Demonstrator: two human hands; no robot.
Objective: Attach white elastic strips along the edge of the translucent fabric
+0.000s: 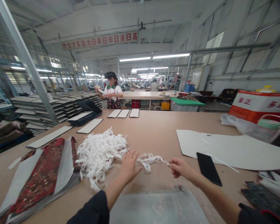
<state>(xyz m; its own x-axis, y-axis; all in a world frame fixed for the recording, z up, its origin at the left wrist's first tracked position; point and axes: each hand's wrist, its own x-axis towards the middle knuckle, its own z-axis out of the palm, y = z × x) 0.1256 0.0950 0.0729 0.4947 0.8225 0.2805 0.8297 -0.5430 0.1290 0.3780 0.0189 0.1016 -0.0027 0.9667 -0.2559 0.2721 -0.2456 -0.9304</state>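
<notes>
Strips (146, 164), pinched by the right hand (178, 167), presumably to keep them clear of the pile (101, 152), trail toward the spread left hand (130, 165).

Strip pile (102, 149): on the table (154, 124), left of centre.
Fabric stack (40, 177): left of the strip pile.
Phone (209, 169): partly on the board (245, 151), right.
Co-worker (112, 90): beyond the table.

Open lane up the middle

A hand could pass forward over the bare brown tabletop (155, 130) between the heap of white fabric strips (101, 152) at left and the white panel (224, 147) at right. A tangled white strand (151, 158) bars the near end between left hand (130, 165) and right hand (178, 168). The black phone (208, 168) blocks the right forearm's outer side.
</notes>
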